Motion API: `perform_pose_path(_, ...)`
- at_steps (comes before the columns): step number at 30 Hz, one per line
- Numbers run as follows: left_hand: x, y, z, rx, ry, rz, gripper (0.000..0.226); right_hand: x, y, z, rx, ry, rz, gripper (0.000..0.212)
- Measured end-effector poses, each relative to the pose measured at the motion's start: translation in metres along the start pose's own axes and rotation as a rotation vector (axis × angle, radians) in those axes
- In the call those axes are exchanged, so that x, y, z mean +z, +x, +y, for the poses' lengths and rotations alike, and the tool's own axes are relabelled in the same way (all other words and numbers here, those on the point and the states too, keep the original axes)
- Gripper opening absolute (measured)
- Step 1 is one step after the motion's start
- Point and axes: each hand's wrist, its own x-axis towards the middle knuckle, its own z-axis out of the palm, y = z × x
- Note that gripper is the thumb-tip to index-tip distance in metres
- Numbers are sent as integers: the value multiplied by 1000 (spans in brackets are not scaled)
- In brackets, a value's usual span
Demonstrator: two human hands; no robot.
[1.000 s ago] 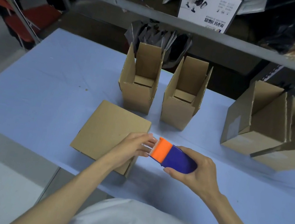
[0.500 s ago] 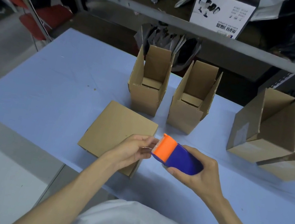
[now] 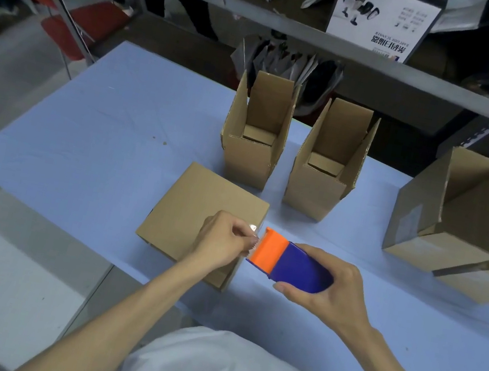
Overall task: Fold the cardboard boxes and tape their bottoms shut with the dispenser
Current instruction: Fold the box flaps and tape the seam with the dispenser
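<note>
Between left hand (image 3: 222, 240) and dispenser (image 3: 291, 264), barely discernible tape (image 3: 253, 231).

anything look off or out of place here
Only the white printed box on the shelf: it stands upside down, its lettering inverted. The near cardboard box looks square and untorn.

Boxes (image 3: 199, 210): matt brown corrugated cardboard. Dispenser (image 3: 291, 265): smooth plastic, orange and blue. Table (image 3: 88, 138): matt pale-blue surface. Shelf rail (image 3: 295, 35): grey metal.
</note>
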Motion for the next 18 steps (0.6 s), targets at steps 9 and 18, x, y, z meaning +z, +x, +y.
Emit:
perform_pose_path(9,-6,11,-7,-38,168,52,28,5,12,-2,16,-75,-129,65)
perform_pose_path(18,-18,15,-23,30,256,143,26,-21,-8,24,168,-300,-145,54)
